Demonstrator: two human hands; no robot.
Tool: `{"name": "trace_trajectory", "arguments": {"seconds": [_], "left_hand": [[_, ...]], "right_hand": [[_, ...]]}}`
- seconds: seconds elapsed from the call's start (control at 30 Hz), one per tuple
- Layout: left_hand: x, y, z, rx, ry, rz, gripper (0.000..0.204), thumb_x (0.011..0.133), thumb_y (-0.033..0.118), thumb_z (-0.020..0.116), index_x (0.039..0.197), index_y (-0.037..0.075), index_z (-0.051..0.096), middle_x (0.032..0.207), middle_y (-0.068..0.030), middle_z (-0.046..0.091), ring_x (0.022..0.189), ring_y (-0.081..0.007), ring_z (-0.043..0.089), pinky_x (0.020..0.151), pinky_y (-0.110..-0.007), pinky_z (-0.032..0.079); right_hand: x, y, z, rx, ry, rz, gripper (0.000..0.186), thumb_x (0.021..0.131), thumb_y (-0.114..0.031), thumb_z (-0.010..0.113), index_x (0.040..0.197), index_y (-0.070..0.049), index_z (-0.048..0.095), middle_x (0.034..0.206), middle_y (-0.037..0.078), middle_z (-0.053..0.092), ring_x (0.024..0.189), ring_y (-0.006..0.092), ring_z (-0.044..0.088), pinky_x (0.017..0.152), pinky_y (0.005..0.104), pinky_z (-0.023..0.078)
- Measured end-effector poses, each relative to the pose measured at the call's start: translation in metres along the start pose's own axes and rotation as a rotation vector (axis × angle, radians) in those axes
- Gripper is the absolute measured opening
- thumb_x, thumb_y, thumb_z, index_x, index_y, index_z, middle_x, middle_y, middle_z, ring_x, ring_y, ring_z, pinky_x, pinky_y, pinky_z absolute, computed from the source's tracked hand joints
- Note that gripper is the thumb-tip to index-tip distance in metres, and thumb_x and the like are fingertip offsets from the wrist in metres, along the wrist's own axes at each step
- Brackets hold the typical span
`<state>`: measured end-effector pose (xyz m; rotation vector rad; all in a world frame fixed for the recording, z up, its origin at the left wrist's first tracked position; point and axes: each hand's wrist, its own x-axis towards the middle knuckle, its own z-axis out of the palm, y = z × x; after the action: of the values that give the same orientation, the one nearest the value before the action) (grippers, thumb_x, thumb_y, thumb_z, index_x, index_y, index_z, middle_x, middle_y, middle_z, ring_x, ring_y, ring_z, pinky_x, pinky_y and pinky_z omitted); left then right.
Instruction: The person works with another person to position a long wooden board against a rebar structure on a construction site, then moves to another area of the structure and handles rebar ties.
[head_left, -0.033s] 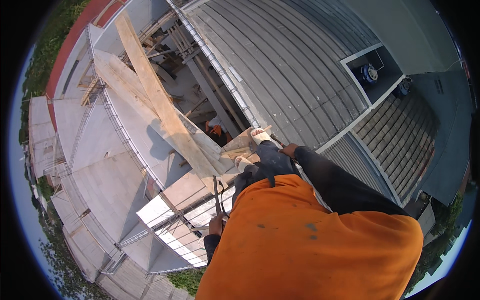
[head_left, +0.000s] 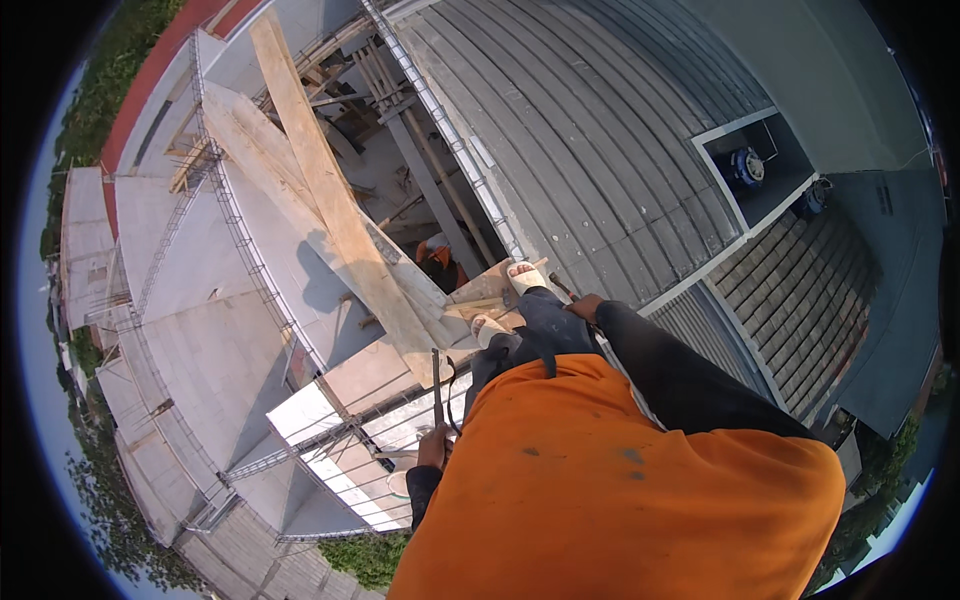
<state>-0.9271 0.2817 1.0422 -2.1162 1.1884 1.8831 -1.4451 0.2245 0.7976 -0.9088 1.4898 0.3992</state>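
My left hand (head_left: 433, 446) is closed around a narrow dark bar (head_left: 438, 385), which points away from me. A black cord or strap (head_left: 452, 390) curves beside it. At my right side, my right hand (head_left: 585, 308) is closed on a thin dark handle (head_left: 563, 288); its far end lies near my foot, and I cannot tell what tool it is. My sandalled feet (head_left: 524, 276) stand on a wooden board (head_left: 482, 292) at the corner of an opening. Long planks (head_left: 330, 200) lie crossed just beyond my left foot.
Below, in the opening (head_left: 400, 180), a person in orange and white (head_left: 437, 262) is partly visible among timbers. A rebar cage (head_left: 440, 115) runs along its edge beside the grey ribbed roof (head_left: 590, 150). Concrete slabs (head_left: 215, 350) and exposed rebar (head_left: 350, 430) lie on the left.
The view has shifted slightly, so planks and opening sit a little further right and lower. More of the handle by my right hand shows. Both hands keep their closed grip.
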Motion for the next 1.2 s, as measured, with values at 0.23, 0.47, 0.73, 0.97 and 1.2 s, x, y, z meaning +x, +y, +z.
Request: {"name": "trace_trajectory", "arguments": {"seconds": [0.23, 0.47, 0.73, 0.97, 1.2], "left_hand": [[0.027, -0.070, 0.019, 0.342, 0.103, 0.386, 0.027, 0.096, 0.024, 0.053, 0.103, 0.004, 0.070, 0.079, -0.0134, 0.069, 0.069, -0.0283, 0.067, 0.063, -0.039, 0.053], [0.017, -0.071, 0.043, 0.305, 0.152, 0.260, 0.036, 0.099, 0.031, 0.052, 0.102, 0.001, 0.072, 0.090, -0.0190, 0.071, 0.086, -0.0323, 0.068, 0.079, -0.040, 0.053], [0.002, -0.086, 0.043, 0.017, 0.167, 0.146, 0.048, 0.098, 0.044, 0.056, 0.098, -0.001, 0.072, 0.068, -0.0082, 0.065, 0.056, -0.0181, 0.061, 0.053, -0.033, 0.048], [0.006, -0.068, 0.036, 0.131, 0.114, 0.252, 0.042, 0.100, 0.038, 0.053, 0.097, 0.000, 0.071, 0.065, -0.0070, 0.063, 0.058, -0.0191, 0.063, 0.054, -0.035, 0.050], [0.010, -0.049, 0.021, 0.514, 0.100, 0.342, 0.025, 0.096, 0.025, 0.053, 0.100, 0.007, 0.069, 0.084, -0.0198, 0.069, 0.079, -0.0346, 0.069, 0.070, -0.045, 0.053]], "right_hand": [[-0.029, -0.042, -0.020, -0.280, 0.021, -0.098, 0.041, 0.102, -0.041, 0.046, 0.139, -0.030, 0.059, 0.119, 0.018, 0.070, 0.107, 0.0392, 0.068, 0.093, 0.0477, 0.052], [-0.054, -0.068, -0.038, -0.647, 0.054, -0.264, 0.040, 0.102, -0.040, 0.046, 0.139, -0.030, 0.059, 0.120, 0.016, 0.070, 0.106, 0.0384, 0.069, 0.093, 0.0467, 0.053], [-0.051, -0.071, -0.031, -0.560, 0.073, -0.282, 0.042, 0.100, -0.047, 0.047, 0.134, -0.029, 0.064, 0.116, 0.019, 0.071, 0.104, 0.0375, 0.070, 0.092, 0.0448, 0.053], [-0.026, -0.044, -0.031, -0.203, 0.019, -0.032, 0.047, 0.100, -0.054, 0.046, 0.136, -0.029, 0.063, 0.117, 0.020, 0.070, 0.109, 0.0392, 0.067, 0.095, 0.0449, 0.051], [-0.040, -0.061, -0.035, 0.059, 0.069, 0.067, 0.065, 0.087, -0.062, 0.060, 0.121, -0.008, 0.070, 0.115, 0.025, 0.069, 0.103, 0.0386, 0.068, 0.089, 0.0446, 0.051]]}}
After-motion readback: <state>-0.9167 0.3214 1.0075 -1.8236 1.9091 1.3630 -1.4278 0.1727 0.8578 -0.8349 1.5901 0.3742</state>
